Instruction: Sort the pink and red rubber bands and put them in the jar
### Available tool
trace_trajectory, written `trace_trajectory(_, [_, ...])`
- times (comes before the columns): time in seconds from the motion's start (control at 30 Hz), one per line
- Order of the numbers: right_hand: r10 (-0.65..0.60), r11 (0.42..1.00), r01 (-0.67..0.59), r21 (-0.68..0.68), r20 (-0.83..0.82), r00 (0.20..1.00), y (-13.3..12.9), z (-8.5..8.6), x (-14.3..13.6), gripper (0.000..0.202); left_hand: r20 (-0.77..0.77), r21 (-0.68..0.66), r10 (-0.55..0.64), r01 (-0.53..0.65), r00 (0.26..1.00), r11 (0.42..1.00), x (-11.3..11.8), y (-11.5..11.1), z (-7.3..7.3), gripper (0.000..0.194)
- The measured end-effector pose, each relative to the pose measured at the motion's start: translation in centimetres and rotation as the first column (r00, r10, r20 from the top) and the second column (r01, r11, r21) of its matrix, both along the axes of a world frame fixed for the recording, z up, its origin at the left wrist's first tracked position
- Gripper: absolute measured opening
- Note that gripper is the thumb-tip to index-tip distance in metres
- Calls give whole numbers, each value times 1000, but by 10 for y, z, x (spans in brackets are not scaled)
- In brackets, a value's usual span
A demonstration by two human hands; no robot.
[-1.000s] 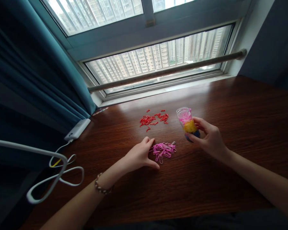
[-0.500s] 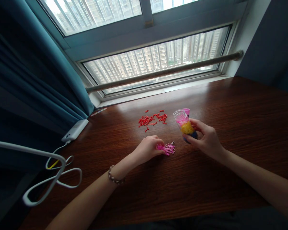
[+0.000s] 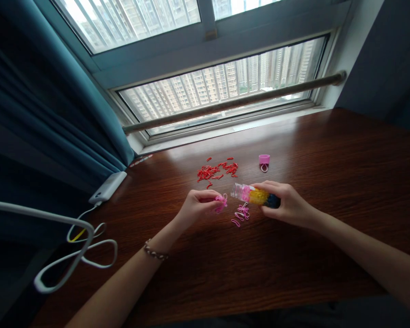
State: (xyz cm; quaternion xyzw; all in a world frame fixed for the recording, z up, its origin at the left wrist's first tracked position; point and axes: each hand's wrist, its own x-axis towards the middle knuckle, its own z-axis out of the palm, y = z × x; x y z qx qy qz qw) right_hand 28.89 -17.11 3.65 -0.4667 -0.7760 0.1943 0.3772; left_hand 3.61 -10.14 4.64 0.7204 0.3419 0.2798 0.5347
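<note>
Between the thumb and fingers of my left hand (image 3: 202, 206) is a small bunch of pink rubber bands (image 3: 221, 203), raised above the table. My right hand (image 3: 287, 202) grips a clear bottle (image 3: 258, 196), tilted nearly flat with its open mouth toward the left hand. Layers of pink, yellow and dark blue fill the bottle. Mouth and bunch are a short gap apart. Below them, a loose group of pink and whitish rubber bands (image 3: 242, 212) lies on the table. Farther back stands a pink cap (image 3: 264, 159) with a pale loop in front of it.
Scattered red rubber bands (image 3: 208, 172) lie on the brown wooden table (image 3: 177, 282) beyond my left hand. At the left are a white power bank (image 3: 107, 187) and a looped white cable (image 3: 63, 278). A window with a rail (image 3: 232, 105) runs along the back.
My left hand has lifted a bunch of pink rubber bands from the pile and drawn slightly left. My right hand has tipped the bottle over toward the left, uncovering the pink cap.
</note>
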Motion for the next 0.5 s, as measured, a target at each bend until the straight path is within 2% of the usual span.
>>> trace_trajectory(0.1, [48,999,-48,-22,10,999,-1,0,-1,49,58,27,38,-40,998,999,-2,-2,9,19])
trace_trajectory(0.27, [168,985,-170,-44,-30,985,-4,4,-5,50,71,81,21,-27,997,996,11,-11,15,18])
trace_trajectory(0.43, [210,975,-214,-52,-70,975,-6,6,-7,50,90,126,211,-222,973,967,20,-20,11,22])
trace_trajectory(0.5, [216,974,-221,-53,-79,973,-6,6,-7,49,76,166,243,-252,967,953,21,-21,10,21])
